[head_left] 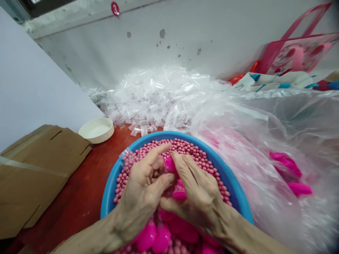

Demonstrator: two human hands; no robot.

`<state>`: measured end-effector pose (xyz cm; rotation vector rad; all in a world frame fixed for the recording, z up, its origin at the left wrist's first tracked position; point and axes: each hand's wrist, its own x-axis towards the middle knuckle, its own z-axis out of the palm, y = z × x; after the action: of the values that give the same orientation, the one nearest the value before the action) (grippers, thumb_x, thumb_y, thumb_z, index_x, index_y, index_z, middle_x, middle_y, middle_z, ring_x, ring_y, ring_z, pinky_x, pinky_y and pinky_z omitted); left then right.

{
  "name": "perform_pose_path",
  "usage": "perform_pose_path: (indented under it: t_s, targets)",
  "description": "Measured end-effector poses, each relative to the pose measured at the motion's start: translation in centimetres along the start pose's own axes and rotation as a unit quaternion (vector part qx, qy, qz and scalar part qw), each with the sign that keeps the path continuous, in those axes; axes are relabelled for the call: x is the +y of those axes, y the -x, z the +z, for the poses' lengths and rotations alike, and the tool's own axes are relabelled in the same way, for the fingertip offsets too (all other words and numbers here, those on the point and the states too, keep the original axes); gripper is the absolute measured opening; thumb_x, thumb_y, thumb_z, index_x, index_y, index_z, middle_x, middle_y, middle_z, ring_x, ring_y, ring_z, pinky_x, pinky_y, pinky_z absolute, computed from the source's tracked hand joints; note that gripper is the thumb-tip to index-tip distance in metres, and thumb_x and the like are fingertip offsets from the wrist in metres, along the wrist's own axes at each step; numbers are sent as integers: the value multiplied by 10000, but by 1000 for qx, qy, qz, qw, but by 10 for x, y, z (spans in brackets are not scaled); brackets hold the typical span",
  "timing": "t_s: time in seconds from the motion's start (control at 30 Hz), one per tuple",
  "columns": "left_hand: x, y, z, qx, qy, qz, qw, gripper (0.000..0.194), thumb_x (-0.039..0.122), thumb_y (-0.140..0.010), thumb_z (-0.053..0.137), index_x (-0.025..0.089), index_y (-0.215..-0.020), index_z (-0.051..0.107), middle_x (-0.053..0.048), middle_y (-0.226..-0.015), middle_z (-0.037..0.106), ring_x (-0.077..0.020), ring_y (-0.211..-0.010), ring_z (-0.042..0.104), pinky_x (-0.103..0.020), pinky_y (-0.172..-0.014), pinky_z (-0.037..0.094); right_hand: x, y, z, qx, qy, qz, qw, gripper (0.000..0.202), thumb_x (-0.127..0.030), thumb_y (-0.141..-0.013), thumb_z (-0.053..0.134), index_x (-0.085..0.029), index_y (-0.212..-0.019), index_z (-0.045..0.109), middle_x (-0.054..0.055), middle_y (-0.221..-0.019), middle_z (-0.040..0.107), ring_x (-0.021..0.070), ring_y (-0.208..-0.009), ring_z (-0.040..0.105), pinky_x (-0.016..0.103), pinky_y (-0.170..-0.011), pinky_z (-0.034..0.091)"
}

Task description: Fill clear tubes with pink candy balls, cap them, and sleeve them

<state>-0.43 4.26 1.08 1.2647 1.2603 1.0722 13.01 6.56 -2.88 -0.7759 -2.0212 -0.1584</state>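
Pink cap (170, 164) between fingertips (168, 177)

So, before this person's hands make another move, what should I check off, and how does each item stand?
1. Both the left hand and right hand over the round blue basin: ok.
2. Bright pink plastic piece in the right hand's grip: ok.
3. Left hand's grip firm: cannot tell, its curled fingers hide what they hold.
4. Small, round, dusty-pink beads in the basin: ok, plenty show.
5. Basin's rim bare: not ok, a small clear plastic piece overlaps it at the far left.
6. Heap of clear plastic pieces present behind the basin: ok.
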Motion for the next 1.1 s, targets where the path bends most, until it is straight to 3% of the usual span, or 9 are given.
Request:
perform_pose_path:
  t_s: [0.1, 0.2, 0.33, 0.43, 0.7, 0.9, 0.97, 1.0, 1.1]
  targets:
    - [1, -5, -7, 4, -5, 14, 1000, 445, 210, -819, 637, 338, -1240, 570, 44, -709, 588, -122, -749, 596, -177, -653, 482, 7, -1, -8, -85, -71, 42, 993, 726, -371, -780, 662, -20, -1346, 373, 219, -1221, 598, 293, -1181, 554, 417, -916, 546]
    - [1, 2, -23, 40, -3, 23, 999, 361, 221, -802, 665, 318, -1149, 637, 21, -888, 682, -146, -862, 632, -218, -784, 501, 23, -5, -28, -107, -164, 144, 970, 923, -556, -717, 688, -108, -1427, 303, 184, -1248, 597, 290, -1151, 581, 456, -912, 538]
    - [-8, 23, -50, 139, -12, 22, 990, 232, 230, -764, 698, 262, -993, 673, 5, -878, 727, -151, -782, 657, -209, -697, 504, 51, -6, -49, -45, -245, 317, 915, 422, -426, -804, 655, -197, -1155, 605, 63, -950, 713, 189, -812, 696, 337, -727, 592]
    - [-23, 37, -67, 197, -86, 23, 976, 168, 270, -753, 704, 226, -911, 668, -1, -813, 724, -159, -731, 652, -218, -643, 495, 60, -3, -48, -89, -261, 363, 890, 252, -372, -818, 636, -172, -963, 686, 44, -814, 729, 178, -715, 688, 282, -611, 572]
    - [-45, 42, -75, 201, -86, 5, 976, 213, 240, -728, 718, 186, -920, 645, -12, -817, 733, -156, -736, 671, -217, -665, 523, 37, -5, -16, -248, -189, 240, 920, 150, -233, -837, 606, -174, -937, 701, 49, -900, 744, 214, -827, 700, 367, -733, 576]
    - [-34, 39, -65, 173, -63, -3, 983, 293, 247, -732, 714, 172, -1012, 676, -62, -926, 750, -206, -830, 693, -259, -726, 542, -6, -15, 3, -208, -117, 24, 971, 521, -328, -841, 605, -98, -1292, 480, 152, -1169, 658, 255, -1026, 647, 367, -772, 589]
    - [-32, 39, -61, 150, -40, -2, 988, 273, 246, -739, 711, 168, -999, 688, -64, -896, 754, -203, -787, 694, -254, -696, 542, -24, -17, 12, -234, -92, -18, 968, 489, -354, -853, 571, -62, -1241, 506, 147, -1064, 684, 250, -887, 670, 341, -648, 590]
    - [-32, 39, -60, 141, -25, 2, 990, 255, 241, -736, 714, 167, -980, 695, -60, -870, 755, -193, -747, 691, -249, -677, 540, -31, -17, 16, -231, -69, -30, 970, 352, -323, -856, 562, -89, -1118, 578, 116, -935, 698, 236, -765, 667, 334, -566, 567]
    - [-33, 39, -57, 126, 17, 13, 992, 194, 217, -726, 727, 167, -912, 705, -44, -818, 752, -144, -609, 656, -233, -634, 532, -43, -17, 23, -166, -32, -34, 985, 50, -197, -842, 560, -206, -816, 602, 15, -663, 619, 171, -534, 569, 298, -406, 437]
